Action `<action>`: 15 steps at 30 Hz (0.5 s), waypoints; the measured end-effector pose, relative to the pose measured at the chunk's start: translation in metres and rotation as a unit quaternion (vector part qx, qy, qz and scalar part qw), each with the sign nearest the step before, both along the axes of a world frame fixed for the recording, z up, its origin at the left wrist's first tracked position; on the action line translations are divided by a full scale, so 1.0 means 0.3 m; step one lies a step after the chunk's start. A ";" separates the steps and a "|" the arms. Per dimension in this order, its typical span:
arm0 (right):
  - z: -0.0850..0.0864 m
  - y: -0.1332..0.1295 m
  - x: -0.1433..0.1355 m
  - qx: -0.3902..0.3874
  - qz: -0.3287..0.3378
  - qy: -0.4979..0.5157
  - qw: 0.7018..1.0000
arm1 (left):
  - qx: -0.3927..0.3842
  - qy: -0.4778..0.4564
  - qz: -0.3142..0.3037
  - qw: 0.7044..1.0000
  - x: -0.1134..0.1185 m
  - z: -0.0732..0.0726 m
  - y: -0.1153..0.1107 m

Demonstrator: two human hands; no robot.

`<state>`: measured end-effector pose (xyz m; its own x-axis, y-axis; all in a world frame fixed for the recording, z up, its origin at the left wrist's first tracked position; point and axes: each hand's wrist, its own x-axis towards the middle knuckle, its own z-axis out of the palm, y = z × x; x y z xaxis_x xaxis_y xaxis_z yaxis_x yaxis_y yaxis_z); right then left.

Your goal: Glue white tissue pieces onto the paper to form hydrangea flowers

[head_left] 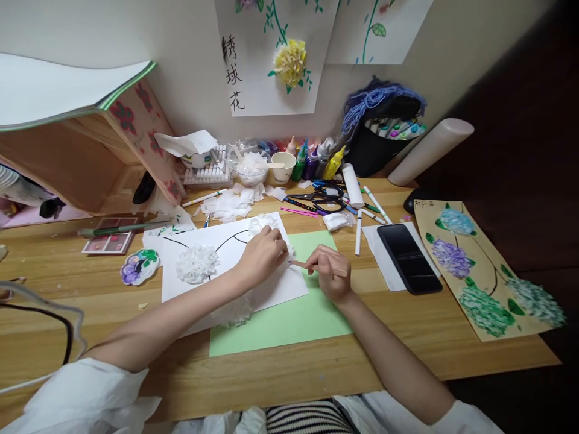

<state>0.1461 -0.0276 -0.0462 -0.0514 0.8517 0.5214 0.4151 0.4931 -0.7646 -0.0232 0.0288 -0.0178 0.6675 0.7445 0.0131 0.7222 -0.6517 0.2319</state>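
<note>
My right hand [333, 274] grips a flat wooden craft stick [302, 264], its tip pointing left, close to the fingers of my left hand. Bent into a pinch, my left hand [265, 256] is over the right part of a white sheet of paper [280, 288]; whatever lies between its fingertips is too small to make out. Thin dark stems are drawn on the sheet, with a fluffy white paper flower [198, 264] at its left. Another white flower [262, 223] is partly hidden behind my left hand, and a third [233, 310] sits below my forearm. Green paper [289, 328] lies underneath.
White paper scraps [228, 205] lie behind the sheet, near a bowl of scraps [251, 169] and a paper cup [283, 167]. Black scissors [323, 198] rest among pens. At right are a phone [409, 259] and a finished flower picture [484, 271]; at left, a painted palette [140, 266].
</note>
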 end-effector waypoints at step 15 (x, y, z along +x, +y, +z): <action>-0.036 0.021 -0.015 0.027 -0.004 -0.089 0.996 | -0.027 0.135 0.103 0.985 -0.092 0.033 -0.004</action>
<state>0.1415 -0.0213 -0.0570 -0.1398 0.8241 0.5489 0.5465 0.5265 -0.6512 -0.0508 0.0275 -0.0080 0.4763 0.8592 -0.1870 0.8778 -0.4770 0.0443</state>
